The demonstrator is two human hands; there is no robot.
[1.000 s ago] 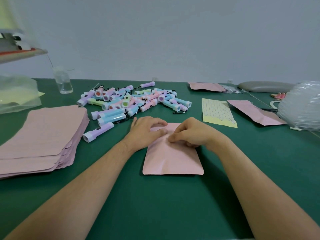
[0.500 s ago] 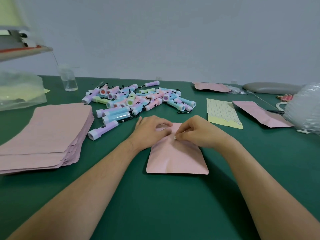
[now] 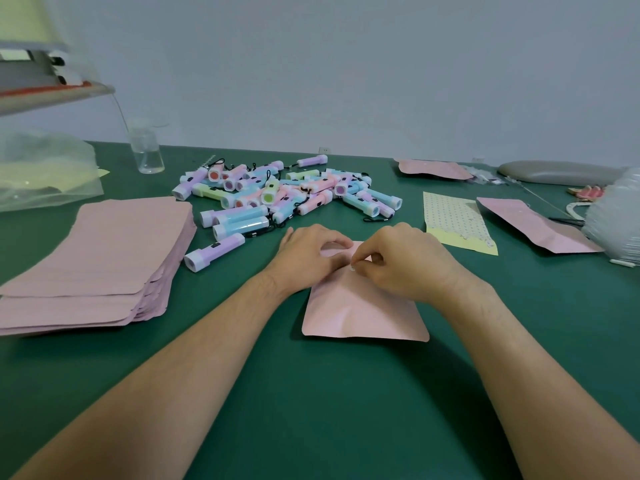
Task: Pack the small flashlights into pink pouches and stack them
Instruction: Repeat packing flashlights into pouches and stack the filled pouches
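**Green desk, pouch mouth hidden under two hands**

A green desk [image 3: 311,393] runs back to a plain grey wall. At its centre lies a pink pouch [image 3: 363,313], flat, its lower half crumpled. Its upper edge is covered by both hands, and what it contains cannot be told. The left hand [image 3: 308,254] curls its fingers [image 3: 332,261] onto that edge. The right hand [image 3: 405,261] pinches it between thumb and forefinger. At 12 o'clock sits the heap of pastel flashlights [image 3: 284,195]. At 9 o'clock is the stack of pouches [image 3: 104,258], cut off by the frame. A clear plastic bundle [image 3: 616,216] at 3 o'clock is blurred and also cut off.
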